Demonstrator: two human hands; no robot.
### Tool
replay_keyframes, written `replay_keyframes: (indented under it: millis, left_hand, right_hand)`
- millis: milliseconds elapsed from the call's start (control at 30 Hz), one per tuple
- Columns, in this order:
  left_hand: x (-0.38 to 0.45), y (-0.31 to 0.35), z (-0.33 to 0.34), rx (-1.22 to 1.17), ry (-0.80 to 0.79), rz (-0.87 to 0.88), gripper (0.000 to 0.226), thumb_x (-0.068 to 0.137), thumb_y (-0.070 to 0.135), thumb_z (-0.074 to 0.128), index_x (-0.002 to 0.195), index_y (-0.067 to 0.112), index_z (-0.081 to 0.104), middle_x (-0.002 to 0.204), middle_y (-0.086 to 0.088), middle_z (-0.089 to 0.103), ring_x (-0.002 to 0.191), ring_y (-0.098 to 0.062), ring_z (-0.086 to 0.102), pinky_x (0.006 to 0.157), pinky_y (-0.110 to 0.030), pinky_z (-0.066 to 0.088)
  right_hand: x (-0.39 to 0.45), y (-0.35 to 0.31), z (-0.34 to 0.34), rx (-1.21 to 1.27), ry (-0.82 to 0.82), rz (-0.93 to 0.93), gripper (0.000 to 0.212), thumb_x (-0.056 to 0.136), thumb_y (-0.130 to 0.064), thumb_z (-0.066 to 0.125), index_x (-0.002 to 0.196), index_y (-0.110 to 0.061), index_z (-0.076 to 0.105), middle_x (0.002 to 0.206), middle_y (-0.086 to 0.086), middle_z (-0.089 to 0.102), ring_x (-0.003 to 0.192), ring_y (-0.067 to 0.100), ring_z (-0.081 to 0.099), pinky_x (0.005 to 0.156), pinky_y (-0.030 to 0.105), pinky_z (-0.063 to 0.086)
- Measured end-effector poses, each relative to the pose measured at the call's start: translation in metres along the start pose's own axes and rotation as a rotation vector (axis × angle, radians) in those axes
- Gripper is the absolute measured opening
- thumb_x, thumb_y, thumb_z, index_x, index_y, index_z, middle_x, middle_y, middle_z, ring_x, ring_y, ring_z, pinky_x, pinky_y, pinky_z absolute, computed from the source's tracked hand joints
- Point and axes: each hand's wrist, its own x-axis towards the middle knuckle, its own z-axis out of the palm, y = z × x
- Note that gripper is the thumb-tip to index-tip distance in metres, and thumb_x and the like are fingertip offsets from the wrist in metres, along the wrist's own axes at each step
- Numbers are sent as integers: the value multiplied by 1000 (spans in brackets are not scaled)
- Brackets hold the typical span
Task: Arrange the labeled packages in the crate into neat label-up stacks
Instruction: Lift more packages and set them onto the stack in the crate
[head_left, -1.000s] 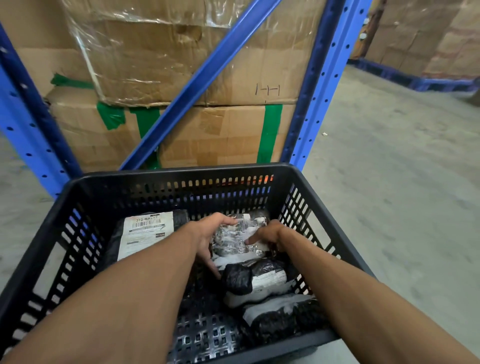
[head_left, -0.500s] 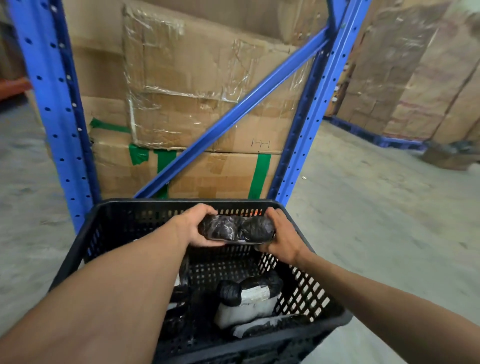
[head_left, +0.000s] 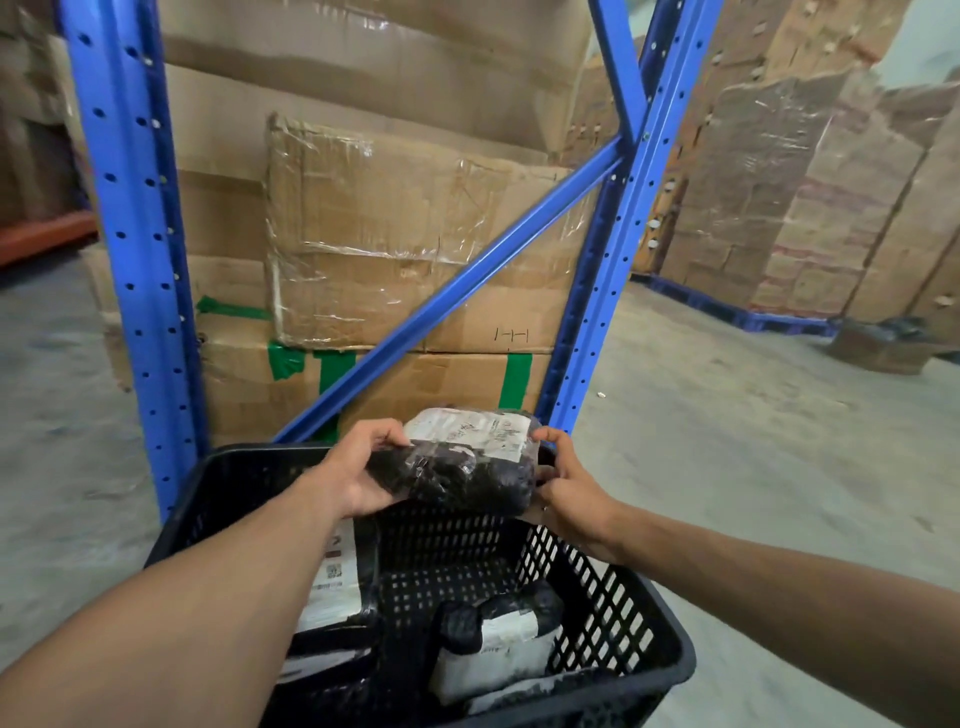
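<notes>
Two bare hands are holding one black plastic-wrapped package (head_left: 460, 467) in the air above the far end of a black slotted crate (head_left: 613, 613). The left hand (head_left: 353, 475) is gripping its left end and the right hand (head_left: 563, 486) is cupping its right end, white label facing up and away. The slick, soft wrap could slip or sag and land label-down. Inside the crate, a labelled package (head_left: 332, 582) is lying at left and two more packages (head_left: 493, 639) are resting at right.
</notes>
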Motion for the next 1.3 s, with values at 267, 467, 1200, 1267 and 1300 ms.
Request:
replay_keyframes:
  millis: [267,467,1200,1267,1300]
  left_hand:
    - [-6,5,-22,79,-124,86,48,50,-8,59,90,19,54,102,-18,75,82,-38,75,68,-47,59]
    - [-10,8,-23,301,-122,-12,79,62,37,87,132,11,61,134,-20,62,128,-37,56,111,-54,38]
    - [0,-8,-36,500,-68,-60,65,54,27,91,110,6,65,105,-16,75,91,-28,74,75,-38,62]
    - [3,-13,-35,604,-67,-110,73,57,33,93,119,15,61,113,-11,75,96,-26,74,72,-37,61]
    - [5,-17,-34,628,-57,-120,67,63,32,91,121,19,59,111,-8,77,96,-24,75,70,-36,61]
  right_hand:
    - [17,22,14,245,23,43,46,73,-9,69,101,-28,38,98,1,69,79,22,68,75,48,52]
    - [29,10,0,97,-10,-41,54,57,-4,62,98,-39,55,83,1,75,77,23,65,66,33,53]
    - [40,36,0,163,74,103,47,95,-13,66,138,-16,47,123,16,67,89,26,66,70,41,59]
    - [44,38,0,127,77,54,44,96,-9,63,138,-16,50,125,12,69,103,29,68,85,43,57]
    - [46,40,1,105,68,31,42,97,-7,63,136,-16,52,128,9,69,114,29,67,98,45,54]
